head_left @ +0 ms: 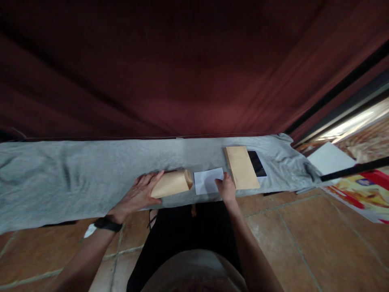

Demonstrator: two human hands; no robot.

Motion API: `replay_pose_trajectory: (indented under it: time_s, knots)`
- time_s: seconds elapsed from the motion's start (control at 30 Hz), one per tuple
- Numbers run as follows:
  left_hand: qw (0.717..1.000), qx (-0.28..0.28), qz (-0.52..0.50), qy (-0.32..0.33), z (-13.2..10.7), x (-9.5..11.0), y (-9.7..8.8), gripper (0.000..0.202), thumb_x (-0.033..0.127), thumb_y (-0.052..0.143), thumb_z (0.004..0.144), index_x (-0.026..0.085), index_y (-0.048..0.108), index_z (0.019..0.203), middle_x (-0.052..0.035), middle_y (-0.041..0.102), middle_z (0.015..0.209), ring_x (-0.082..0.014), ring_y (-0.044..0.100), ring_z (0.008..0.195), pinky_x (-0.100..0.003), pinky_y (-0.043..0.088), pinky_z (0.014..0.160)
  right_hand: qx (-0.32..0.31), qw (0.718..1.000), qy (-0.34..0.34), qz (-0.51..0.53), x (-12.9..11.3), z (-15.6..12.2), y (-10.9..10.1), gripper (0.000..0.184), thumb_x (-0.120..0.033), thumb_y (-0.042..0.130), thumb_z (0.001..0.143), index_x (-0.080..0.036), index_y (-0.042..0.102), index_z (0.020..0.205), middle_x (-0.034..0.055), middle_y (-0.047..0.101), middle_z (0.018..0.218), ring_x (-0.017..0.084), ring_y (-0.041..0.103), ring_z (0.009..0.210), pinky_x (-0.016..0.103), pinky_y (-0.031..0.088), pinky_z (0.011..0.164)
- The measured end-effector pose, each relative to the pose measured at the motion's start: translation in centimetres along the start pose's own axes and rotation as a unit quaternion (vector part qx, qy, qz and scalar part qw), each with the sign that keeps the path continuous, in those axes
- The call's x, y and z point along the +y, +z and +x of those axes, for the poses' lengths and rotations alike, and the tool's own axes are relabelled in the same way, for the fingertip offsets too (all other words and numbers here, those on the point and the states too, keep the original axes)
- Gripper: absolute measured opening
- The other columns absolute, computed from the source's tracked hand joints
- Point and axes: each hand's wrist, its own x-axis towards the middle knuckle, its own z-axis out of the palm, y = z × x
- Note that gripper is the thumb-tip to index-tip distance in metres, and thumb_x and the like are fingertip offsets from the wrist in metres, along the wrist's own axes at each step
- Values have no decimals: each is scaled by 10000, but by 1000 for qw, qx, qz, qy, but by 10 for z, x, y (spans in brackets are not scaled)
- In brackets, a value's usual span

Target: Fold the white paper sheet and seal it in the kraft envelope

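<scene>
**Brown envelope (pixel 172 183) in our left hand, white paper at our right**

Brown envelope lies on the grey cloth (pixel 60 174) just in front of us, a little left of centre, its mouth gaping open toward the right. Our left hand (pixel 138 194) grasps its closed end, fingers curled over the top and thumb along the near side. A black watch (pixel 107 224) sits on that wrist.

Just beside the open mouth lies a white paper (pixel 206 180), flat on the cloth. Our right hand (pixel 226 188) meets its right edge with the fingertips on the sheet; whether we pinch it or only press it down, we cannot tell.

To the right of that hand, a stack of brown envelopes (pixel 241 167) rests on the cloth, angled slightly. A dark phone (pixel 257 164) lies face up, touching the stack's far right side.

Behind the cloth hangs a dark red curtain (pixel 182 61). Below us is a brown tiled floor (pixel 304 243). At the far right, off the cloth, we see a white sheet (pixel 330 158) and a bright printed sheet (pixel 361 194).
</scene>
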Motion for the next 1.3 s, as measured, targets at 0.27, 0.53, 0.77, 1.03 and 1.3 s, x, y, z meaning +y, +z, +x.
replay_pose_trajectory:
  time_s: [0.27, 0.53, 0.77, 1.03, 1.3]
  knots:
    - [999, -35, 7, 3, 25, -10, -10, 1100, 453, 736, 710, 290, 113, 1602, -113, 502, 1416, -329, 469, 1301, -445, 280, 1130, 37, 962, -34, 267, 20, 3, -1, 219, -368, 566, 833, -190, 645, 933, 55, 696, 790, 222, 631, 742, 315, 472, 700]
    - [998, -51, -16, -12, 28, -13, -4, 1143, 480, 739, 685, 297, 84, 1605, -119, 450, 1483, -335, 444, 1335, -444, 296, 1130, 65, 865, -11, 497, 24, -4, 6, 366, -510, 608, 806, -187, 637, 978, 41, 691, 875, 202, 607, 790, 313, 492, 730]
    - [999, -34, -7, -1, 23, -12, 2, 1142, 509, 748, 690, 284, 103, 1605, -131, 416, 1513, -351, 390, 1378, -470, 252, 1162, 36, 876, -41, 479, 9, -10, 12, 331, -519, 628, 815, -201, 629, 907, -10, 623, 765, 171, 550, 714, 277, 457, 675]
    - [999, -41, 3, 2, 30, -8, -3, 1149, 516, 747, 690, 276, 97, 1606, -148, 410, 1525, -354, 359, 1423, -517, 165, 1196, 56, 886, -48, 458, 17, 2, 4, 302, -502, 648, 775, -206, 604, 817, 5, 635, 754, 183, 542, 717, 304, 461, 685]
    - [1000, -23, 6, 20, 43, -2, -1, 1135, 516, 751, 680, 263, 138, 1601, -145, 416, 1529, -352, 367, 1421, -503, 142, 1206, 24, 905, -65, 419, 9, 6, 2, 287, -458, 615, 782, -199, 648, 900, 11, 668, 776, 168, 553, 685, 279, 465, 654]
